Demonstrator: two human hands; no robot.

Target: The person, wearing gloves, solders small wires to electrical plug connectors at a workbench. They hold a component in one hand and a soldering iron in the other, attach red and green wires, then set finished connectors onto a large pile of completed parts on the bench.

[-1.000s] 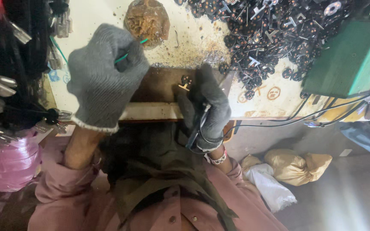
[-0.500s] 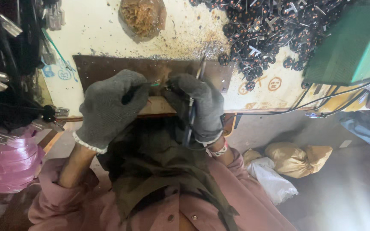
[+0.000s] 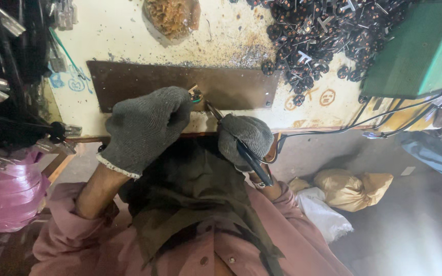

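We pinch the small, stiff metal part in our closed left hand, while our right hand has its grip shut round the pliers by their dark handles.

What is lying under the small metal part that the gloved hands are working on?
A brown plate on the speckled bench top lies under the small metal part. The left hand hides the contact.

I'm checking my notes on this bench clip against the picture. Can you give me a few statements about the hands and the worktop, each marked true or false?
1. Both hands wear grey knit gloves. True.
2. The right hand holds pliers. True.
3. The left hand rests in the lap. False: it pinches a small metal part over the brown plate.
4. The pile of dark parts lies left of the hands. False: upper right.
5. A green box stands at right. True.
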